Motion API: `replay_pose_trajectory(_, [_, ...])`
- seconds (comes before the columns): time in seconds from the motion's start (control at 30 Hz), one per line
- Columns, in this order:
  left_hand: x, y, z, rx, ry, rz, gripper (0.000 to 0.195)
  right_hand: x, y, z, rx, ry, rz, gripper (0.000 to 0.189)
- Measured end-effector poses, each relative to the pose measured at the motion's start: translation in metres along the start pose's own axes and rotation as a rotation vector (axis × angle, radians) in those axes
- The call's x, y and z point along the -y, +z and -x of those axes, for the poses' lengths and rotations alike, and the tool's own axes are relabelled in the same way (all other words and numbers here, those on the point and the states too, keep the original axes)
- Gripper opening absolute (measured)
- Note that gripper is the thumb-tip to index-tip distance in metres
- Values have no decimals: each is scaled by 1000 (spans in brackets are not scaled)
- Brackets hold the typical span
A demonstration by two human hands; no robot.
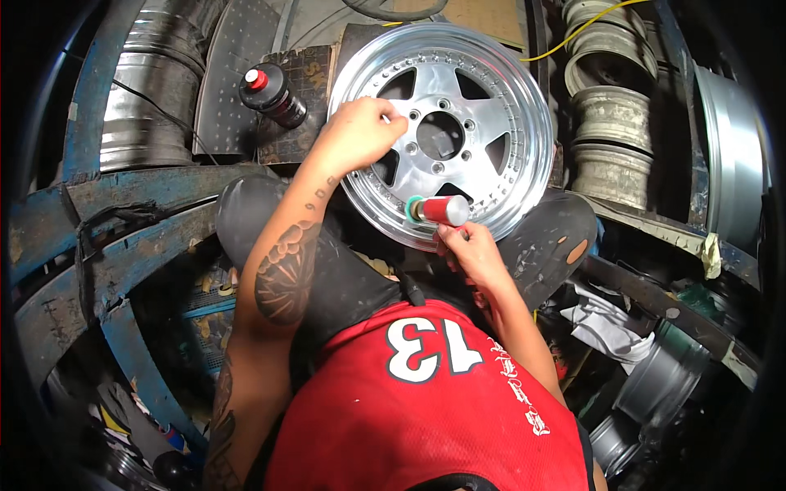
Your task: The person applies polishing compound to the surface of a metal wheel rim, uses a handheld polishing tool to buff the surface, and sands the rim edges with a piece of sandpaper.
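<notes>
A bright alloy car wheel [424, 153] with star-shaped spokes lies before me, its face towards the camera. Over its left spoke bends my left hand [368, 132], thumb and forefinger curled towards each other. Whether anything sits under those fingers is hidden. My right hand [473, 251] grips a small hand-held polisher [443, 210] with a red body and silver end. The polisher's green pad [412, 210] is at the wheel's lower rim; whether it touches the metal is unclear. Left of the wheel stands a black bottle [273, 95] with a red and white cap.
My knees [245, 212] flank the wheel's lower edge. Worn blue metal beams [147, 190] cross on the left. Bare wheel barrels [611, 126] are stacked at the right, and more barrels [153, 98] stand at the left. A white cloth [608, 325] hangs at lower right; a yellow cable [577, 27] runs above.
</notes>
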State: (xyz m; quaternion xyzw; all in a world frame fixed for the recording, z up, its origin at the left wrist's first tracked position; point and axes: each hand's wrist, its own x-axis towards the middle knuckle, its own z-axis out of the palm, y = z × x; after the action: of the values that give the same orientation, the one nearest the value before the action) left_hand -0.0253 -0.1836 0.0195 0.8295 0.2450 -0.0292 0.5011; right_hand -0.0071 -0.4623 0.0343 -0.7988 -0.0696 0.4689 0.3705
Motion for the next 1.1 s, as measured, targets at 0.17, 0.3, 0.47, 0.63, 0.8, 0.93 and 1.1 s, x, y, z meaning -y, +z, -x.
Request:
replay_pose_trajectory(0.17, [-3, 9, -3, -47, 31, -34, 32, 10, 12, -12, -51, 132, 235, 52])
replay_pose_trajectory(0.3, [-5, -3, -6, -142, -4, -1, 30, 4, 20, -15, -79, 110, 231, 53])
replay_pose_trajectory(0.47, [-8, -2, -5, -100, -22, -84, 32, 13, 26, -15, -62, 77, 255, 47])
replay_pose_trajectory(0.63, [-7, 0, -7, -90, 56, -109, 34, 16, 24, -12, -50, 80, 272, 44])
replay_pose_trajectory(0.8, [-9, 0, -6, -51, 101, -79, 36, 11, 23, -12, -54, 32, 319, 43])
replay_pose_trajectory(0.93, [-9, 1, -6, -34, 158, -58, 37, 12, 19, -9, -49, 105, 377, 46])
replay_pose_trajectory(1.1, [-7, 2, -6, -53, 195, -43, 37, 12, 24, 0, -63, 43, 410, 46])
